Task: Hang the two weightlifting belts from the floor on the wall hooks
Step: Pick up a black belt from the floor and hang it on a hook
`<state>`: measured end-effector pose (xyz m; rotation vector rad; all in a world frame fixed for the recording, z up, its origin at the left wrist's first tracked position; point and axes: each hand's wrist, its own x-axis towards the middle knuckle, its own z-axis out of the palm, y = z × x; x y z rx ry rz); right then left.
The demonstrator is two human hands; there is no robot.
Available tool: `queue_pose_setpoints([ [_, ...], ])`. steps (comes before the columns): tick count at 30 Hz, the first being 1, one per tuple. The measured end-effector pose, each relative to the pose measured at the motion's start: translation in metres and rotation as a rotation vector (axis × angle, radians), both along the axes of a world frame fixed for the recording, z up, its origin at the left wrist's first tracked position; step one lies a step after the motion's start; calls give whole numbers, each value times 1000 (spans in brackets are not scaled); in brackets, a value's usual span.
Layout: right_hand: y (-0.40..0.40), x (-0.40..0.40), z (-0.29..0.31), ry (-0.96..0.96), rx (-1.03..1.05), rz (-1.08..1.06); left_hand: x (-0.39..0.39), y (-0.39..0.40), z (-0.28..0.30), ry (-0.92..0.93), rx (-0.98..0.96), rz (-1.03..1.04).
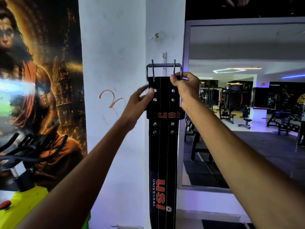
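One belt in view, both our hands on its top end at the pillar.
Left hand point(140, 100): fingers loosely spread, thumb on the black belt point(163, 146) edge. Belt hangs straight down the white pillar point(115, 47). Right hand point(185, 87) pinches the steel buckle point(164, 70) corner, beside the wall hook point(163, 58).
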<state>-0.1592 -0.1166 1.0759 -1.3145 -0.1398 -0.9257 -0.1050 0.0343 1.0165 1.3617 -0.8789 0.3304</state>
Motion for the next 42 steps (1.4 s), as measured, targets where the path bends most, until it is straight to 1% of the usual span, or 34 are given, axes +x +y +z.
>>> queue_pose_setpoints([
  [3,-1,-2,-2,-5,23,-23,-3,1,-42,-5,87,-74],
  [6,-1,-2,-4,-13,33,-14,-3,-3,-75,57,89,-88],
  [11,-2,3,-10,-36,25,-28,-7,-12,-99,113,22,-52],
  [14,-5,4,-15,-41,3,-54,-9,-12,-115,147,39,-53],
  [18,-7,1,-22,-48,16,-59,-7,-10,-157,179,170,-15],
  [20,-7,0,-23,-48,27,-70,-6,-10,-190,213,241,-33],
  [23,-7,-5,-23,-44,34,-84,-9,-8,-245,242,403,-41],
  [25,-5,-8,-23,-47,37,-71,-10,-6,-269,268,474,-82],
  [27,-3,-11,-23,-52,32,-57,-13,-5,-269,295,475,-117],
  [28,-2,-11,-23,-55,30,-49,-13,-5,-260,287,445,-115],
  [30,-1,-11,-22,-57,28,-34,-15,-9,-230,257,317,-82],
  [32,1,-11,-22,-50,29,-7,-15,-12,-195,237,122,-71],
  [33,2,-12,-21,-48,33,7,-14,-12,-180,222,54,-65],
  [34,2,-13,-21,-50,36,15,-13,-12,-170,211,25,-67],
  [36,3,-17,-19,-65,37,8,-9,-11,-172,193,90,-63],
  [37,3,-18,-18,-72,34,-5,-5,-11,-182,207,147,-58],
  [40,0,-19,-17,-82,33,-17,0,-9,-236,249,323,-57],
  [42,-3,-17,-20,-71,26,-18,2,-6,-262,231,444,-55],
])
